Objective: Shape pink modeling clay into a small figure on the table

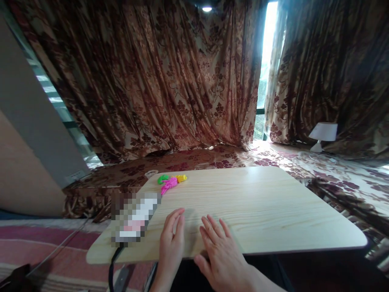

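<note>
The left hand (172, 243) curves, fingers slightly apart; the right hand (219, 253) spreads flatter over the pale wood-grained tabletop (273, 211). Smooth pink, green and yellow pieces (170, 183) lie far left.

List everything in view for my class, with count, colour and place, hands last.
Table: 1, pale wood, centre
Small soft-looking items: 3, green, pink, yellow, far left of tabletop; possibly joined
Pixelated item: 1, mostly white and grey, tabletop's left side
Black strap or cable: 1, lower left
Thin cord: 1, pale, lower left
Striped cloth: 1, pink and cream, lower left
Wall socket: 1, pale, left
Floral cloth: count unclear, cream and maroon, behind table
Curtains: count unclear, brown floral, background
Window gap: 1, bright, between curtains
Lamp: 1, white, far right
Light: 1, white, top
Left hand: 1, bare, near edge
Right hand: 1, bare, beside it, fingers spread
</note>
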`<state>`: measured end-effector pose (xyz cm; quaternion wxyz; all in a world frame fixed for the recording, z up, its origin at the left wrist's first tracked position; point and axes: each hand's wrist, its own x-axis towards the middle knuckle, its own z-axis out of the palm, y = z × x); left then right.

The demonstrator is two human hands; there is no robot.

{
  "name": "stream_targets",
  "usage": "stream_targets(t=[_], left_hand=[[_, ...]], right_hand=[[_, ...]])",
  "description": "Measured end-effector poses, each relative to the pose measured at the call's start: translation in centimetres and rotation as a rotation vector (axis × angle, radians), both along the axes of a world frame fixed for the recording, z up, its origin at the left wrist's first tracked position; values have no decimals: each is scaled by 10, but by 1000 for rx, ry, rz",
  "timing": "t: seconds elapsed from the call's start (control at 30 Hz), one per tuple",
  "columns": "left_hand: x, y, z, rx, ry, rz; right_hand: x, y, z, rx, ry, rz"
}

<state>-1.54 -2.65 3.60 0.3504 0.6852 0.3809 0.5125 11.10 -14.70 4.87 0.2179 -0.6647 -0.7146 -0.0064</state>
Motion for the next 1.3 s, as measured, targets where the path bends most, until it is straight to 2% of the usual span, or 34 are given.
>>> stream_targets(t=[0.03,0.1,0.17,0.27,0.37,0.43,0.53,0.6,0.67,0.7,0.77,0.83,0.93,1.0,1.1,1.3], left_hand=[[0,-1,0,-4,-4,-2],[1,-1,1,-12,-5,-3],[1,-1,2,-9,0,0],[1,0,3,-14,9,7],[0,0,3,-25,10,9],[-1,-1,2,-16,0,12],[-1,-3,2,-1,-14,10],[-1,-4,2,5,-19,9],[0,-5,2,8,-25,9],[0,-5,3,9,-26,9],[1,-6,4,12,-26,8],[1,-6,4,14,-23,11],[0,-5,4,16,-20,19],[-1,-4,4,7,-19,16],[-2,-3,2,-13,-23,2],[-2,-4,0,3,-54,-5]], right_hand=[[-2,-4,0,-2,-10,12],[2,7,3,-37,-18,-36],[16,36,11,-90,-12,-145],[45,87,23,-122,27,-236],[61,109,28,-154,48,-258],[56,97,25,-159,41,-226],[32,50,15,-143,10,-132],[16,18,9,-97,-18,-20],[7,1,6,-63,-40,38],[6,1,6,-56,-47,30],[10,17,7,-69,-50,-47],[22,49,11,-95,-36,-136],[46,97,18,-115,-3,-191],[55,112,21,-125,8,-185],[50,95,20,-121,-7,-108],[11,8,11,-67,-69,91]])
